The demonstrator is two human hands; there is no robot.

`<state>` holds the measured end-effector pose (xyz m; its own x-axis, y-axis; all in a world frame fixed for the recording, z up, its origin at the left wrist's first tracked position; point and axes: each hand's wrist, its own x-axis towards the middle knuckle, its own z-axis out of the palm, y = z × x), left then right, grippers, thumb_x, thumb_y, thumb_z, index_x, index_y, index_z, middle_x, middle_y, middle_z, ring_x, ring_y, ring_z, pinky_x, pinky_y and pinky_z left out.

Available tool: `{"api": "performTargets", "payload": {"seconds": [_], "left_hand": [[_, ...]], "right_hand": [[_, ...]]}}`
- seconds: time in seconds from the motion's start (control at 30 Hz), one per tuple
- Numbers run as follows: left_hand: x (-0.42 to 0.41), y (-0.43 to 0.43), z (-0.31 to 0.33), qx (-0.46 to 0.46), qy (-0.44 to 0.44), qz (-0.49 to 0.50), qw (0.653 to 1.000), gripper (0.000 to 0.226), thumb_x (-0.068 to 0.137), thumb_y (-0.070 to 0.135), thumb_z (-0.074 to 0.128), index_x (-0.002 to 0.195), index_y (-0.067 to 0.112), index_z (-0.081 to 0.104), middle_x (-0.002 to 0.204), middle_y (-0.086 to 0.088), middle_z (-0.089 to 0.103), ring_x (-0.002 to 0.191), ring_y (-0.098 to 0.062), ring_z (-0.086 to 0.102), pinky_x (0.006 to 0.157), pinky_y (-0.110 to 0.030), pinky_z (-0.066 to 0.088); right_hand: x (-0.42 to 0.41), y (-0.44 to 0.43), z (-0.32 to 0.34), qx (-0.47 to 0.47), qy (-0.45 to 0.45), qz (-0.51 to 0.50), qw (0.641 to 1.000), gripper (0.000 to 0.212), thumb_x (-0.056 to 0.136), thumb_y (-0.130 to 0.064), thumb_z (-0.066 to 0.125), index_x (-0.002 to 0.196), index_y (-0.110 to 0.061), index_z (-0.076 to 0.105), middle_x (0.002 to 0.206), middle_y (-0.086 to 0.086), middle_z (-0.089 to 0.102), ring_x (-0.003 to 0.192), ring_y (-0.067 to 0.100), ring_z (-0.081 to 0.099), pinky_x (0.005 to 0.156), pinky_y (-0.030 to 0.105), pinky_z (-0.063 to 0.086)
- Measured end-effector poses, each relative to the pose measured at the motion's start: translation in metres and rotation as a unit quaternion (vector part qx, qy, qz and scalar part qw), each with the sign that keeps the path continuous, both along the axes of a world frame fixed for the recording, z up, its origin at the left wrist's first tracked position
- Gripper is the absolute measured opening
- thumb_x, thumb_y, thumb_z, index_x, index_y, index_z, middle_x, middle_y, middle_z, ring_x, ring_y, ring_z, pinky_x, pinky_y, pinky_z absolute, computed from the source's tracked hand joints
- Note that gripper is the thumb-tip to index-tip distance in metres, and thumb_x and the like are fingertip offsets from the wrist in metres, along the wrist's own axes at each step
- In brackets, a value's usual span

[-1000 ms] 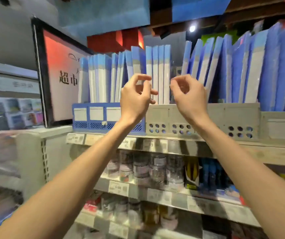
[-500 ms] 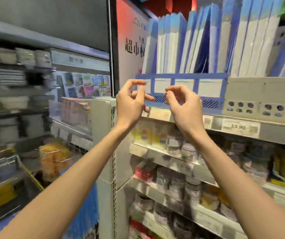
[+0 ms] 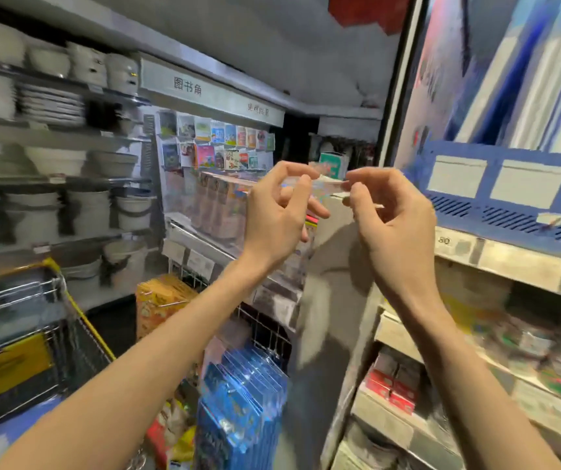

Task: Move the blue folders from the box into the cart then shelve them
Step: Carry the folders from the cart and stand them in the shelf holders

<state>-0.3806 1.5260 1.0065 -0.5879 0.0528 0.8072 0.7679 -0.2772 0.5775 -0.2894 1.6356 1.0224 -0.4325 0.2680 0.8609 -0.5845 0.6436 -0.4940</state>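
Far left, shelves: blurred white bowls (image 3: 55,161) and plates stacked in rows, their shelf edges running toward the centre of the frame.
Lower left, cart (image 3: 18,293): wire basket with a yellow rim; the rim's right edge slants down beside a strip of dark floor (image 3: 109,320).
Centre top, sign (image 3: 187,88): pale board above a rack of small coloured cards.
Centre bottom, blue packs (image 3: 242,401): hanging in a row from a wire grid, below both forearms.
Left hand (image 3: 277,218): raised at mid-frame, in front of the card rack; thumb and forefinger curled toward each other, a narrow gap between the fingers (image 3: 297,195).
Between the hands: a pale sliver at the fingertips; I cannot tell whether it is held or part of the shelving behind.
Right hand (image 3: 394,225): level with the left and near it, not touching; fingers (image 3: 370,174) curled narrow, grip unclear.
Black post (image 3: 397,96): upright edge just above the right hand.
Upper right, blue folders (image 3: 526,79): standing upright, blurred, in a blue holder (image 3: 496,198) on the shelf (image 3: 509,262), well apart from the cart.
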Motion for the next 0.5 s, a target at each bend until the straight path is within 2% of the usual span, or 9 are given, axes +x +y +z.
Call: {"api": "performTargets", "payload": {"seconds": [0.1, 0.23, 0.3, 0.37, 0.43, 0.5], "left_hand": [[-0.030, -0.016, -0.004, -0.003, 0.012, 0.010, 1.000, 0.015, 0.104, 0.012, 0.048, 0.104, 0.004, 0.061, 0.066, -0.016, 0.070, 0.037, -0.004, 0.054, 0.038, -0.021, 0.039], [-0.069, -0.039, -0.012, -0.002, 0.000, 0.056, 0.998, 0.015, 0.104, 0.013, 0.049, 0.103, 0.005, 0.062, 0.064, -0.002, 0.070, 0.036, -0.018, 0.052, 0.039, -0.023, 0.040], [-0.082, -0.052, -0.019, -0.007, -0.002, 0.085, 0.996, 0.016, 0.105, 0.012, 0.049, 0.104, 0.002, 0.062, 0.069, -0.001, 0.071, 0.039, -0.015, 0.056, 0.037, -0.026, 0.041], [-0.092, -0.067, -0.028, -0.009, -0.009, 0.115, 0.993, 0.017, 0.104, 0.009, 0.049, 0.105, -0.003, 0.062, 0.074, 0.001, 0.071, 0.045, -0.009, 0.061, 0.037, -0.029, 0.045], [-0.105, -0.087, -0.038, -0.011, -0.017, 0.159, 0.987, 0.018, 0.104, 0.009, 0.050, 0.105, -0.004, 0.063, 0.072, 0.006, 0.072, 0.053, -0.015, 0.064, 0.044, -0.032, 0.050], [-0.119, -0.107, -0.048, -0.013, -0.033, 0.191, 0.981, 0.018, 0.104, 0.010, 0.050, 0.104, -0.002, 0.064, 0.073, 0.009, 0.072, 0.058, -0.025, 0.063, 0.052, -0.035, 0.052]], "right_hand": [[-0.034, -0.019, -0.002, -0.008, 0.000, 0.003, 1.000, 0.012, 0.094, -0.016, 0.058, 0.099, -0.017, 0.069, 0.090, -0.005, 0.073, 0.080, 0.006, 0.068, 0.072, 0.017, 0.050], [-0.073, -0.047, -0.006, -0.028, -0.013, 0.034, 0.999, 0.012, 0.092, -0.014, 0.059, 0.098, -0.012, 0.070, 0.086, -0.008, 0.070, 0.077, 0.003, 0.067, 0.073, 0.019, 0.053], [-0.092, -0.062, -0.010, -0.035, -0.030, 0.049, 0.998, 0.009, 0.092, -0.013, 0.061, 0.097, -0.014, 0.069, 0.083, -0.012, 0.069, 0.075, 0.000, 0.065, 0.071, 0.016, 0.052], [-0.107, -0.079, -0.017, -0.035, -0.043, 0.061, 0.997, 0.007, 0.091, -0.015, 0.063, 0.095, -0.017, 0.068, 0.080, -0.014, 0.068, 0.073, -0.001, 0.064, 0.071, 0.019, 0.053], [-0.123, -0.099, -0.025, -0.034, -0.055, 0.084, 0.994, 0.007, 0.090, -0.017, 0.063, 0.094, -0.018, 0.068, 0.081, -0.011, 0.069, 0.074, 0.001, 0.066, 0.072, 0.024, 0.054], [-0.137, -0.118, -0.032, -0.027, -0.085, 0.107, 0.990, 0.007, 0.090, -0.018, 0.062, 0.095, -0.018, 0.067, 0.084, -0.010, 0.069, 0.077, 0.002, 0.065, 0.072, 0.022, 0.053]]}}
